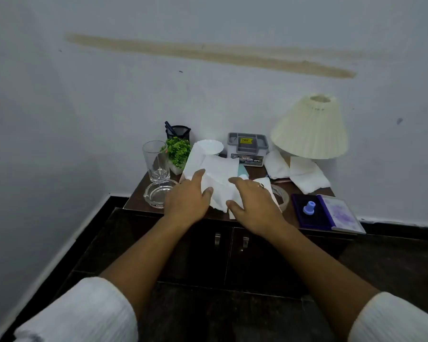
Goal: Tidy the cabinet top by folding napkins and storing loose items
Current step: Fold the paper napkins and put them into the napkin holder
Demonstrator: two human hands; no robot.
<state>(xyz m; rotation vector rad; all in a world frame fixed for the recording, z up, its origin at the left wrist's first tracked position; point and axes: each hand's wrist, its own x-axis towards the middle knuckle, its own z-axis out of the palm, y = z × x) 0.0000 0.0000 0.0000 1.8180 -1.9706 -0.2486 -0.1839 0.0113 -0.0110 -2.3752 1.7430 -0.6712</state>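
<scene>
Pressing on a white napkin (218, 175) near the front middle of the bench (256, 172); judged step: flattening it ahead of a fold.

- Left hand (188, 196): fingers fairly straight, laid on the napkin's left part, thumb against its lower edge. Holds nothing closed.
- Right hand (253, 203): spread wide, palm down over the napkin's right part, a ring on one finger.
- Napkin: creased and rumpled, lying partly on a second sheet. A pale blue-green item (241, 172) shows from under its right edge; too covered to identify.
- Two more napkins (304, 177) lie loose at the foot of the lamp (309, 127), well apart from the hands.

Handling judgement: thin, light and limp paper. It will take a crease easily, tear if dragged, and slide on the polished wood. Best to pin one side flat and lift an opposite corner or edge with the fingertips, then bring it across.

Hazards nearby: drinking glass (156, 159) and glass ashtray (158, 193) just beside the left hand, both breakable. Tape roll (281, 193) sits just beside the right hand. The open stamp pad (307, 211), with a blue stamp (309, 207) standing on it, lies further right and could ink the paper.
</scene>
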